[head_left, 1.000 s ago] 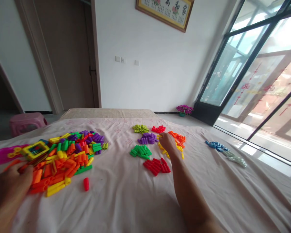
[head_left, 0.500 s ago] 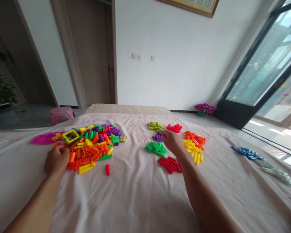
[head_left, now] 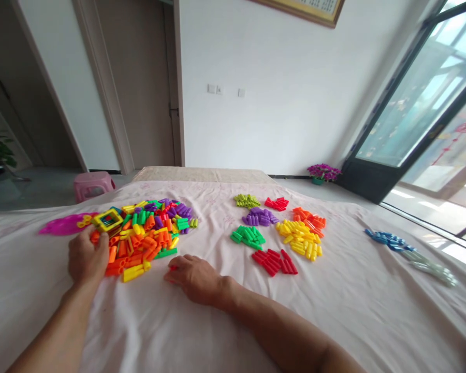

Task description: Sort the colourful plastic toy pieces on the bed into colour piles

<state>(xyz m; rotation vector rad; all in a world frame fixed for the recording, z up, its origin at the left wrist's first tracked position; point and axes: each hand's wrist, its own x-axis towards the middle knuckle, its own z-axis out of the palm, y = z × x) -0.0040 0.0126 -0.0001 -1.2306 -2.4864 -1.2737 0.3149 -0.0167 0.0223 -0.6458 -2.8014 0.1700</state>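
Note:
On the left of the cloth lies a mixed heap of short plastic tubes [head_left: 140, 248] in orange, yellow, green, purple and red. My left hand [head_left: 86, 256] is at the heap's left edge, fingers curled on an orange tube [head_left: 95, 237]. Just beyond it sits a yellow square frame piece [head_left: 108, 220]. My right hand [head_left: 198, 280] is low over the cloth right of the heap, its fingertips closed around a single red tube [head_left: 173, 268], mostly hidden beneath them.
Sorted piles lie to the right: lime [head_left: 247, 200], purple [head_left: 261, 216], green [head_left: 248, 236], red [head_left: 274, 262], another red [head_left: 277, 203], yellow [head_left: 301, 238] and orange [head_left: 310, 220]. Blue pieces [head_left: 390, 240] and clear ones [head_left: 431, 267] lie farther right. A magenta sheet [head_left: 62, 225] is far left.
My right hand has moved from the purple pile down and left to the lone red tube, uncovering the purple and yellow piles. My left hand has stayed by the heap. The view has shifted slightly.

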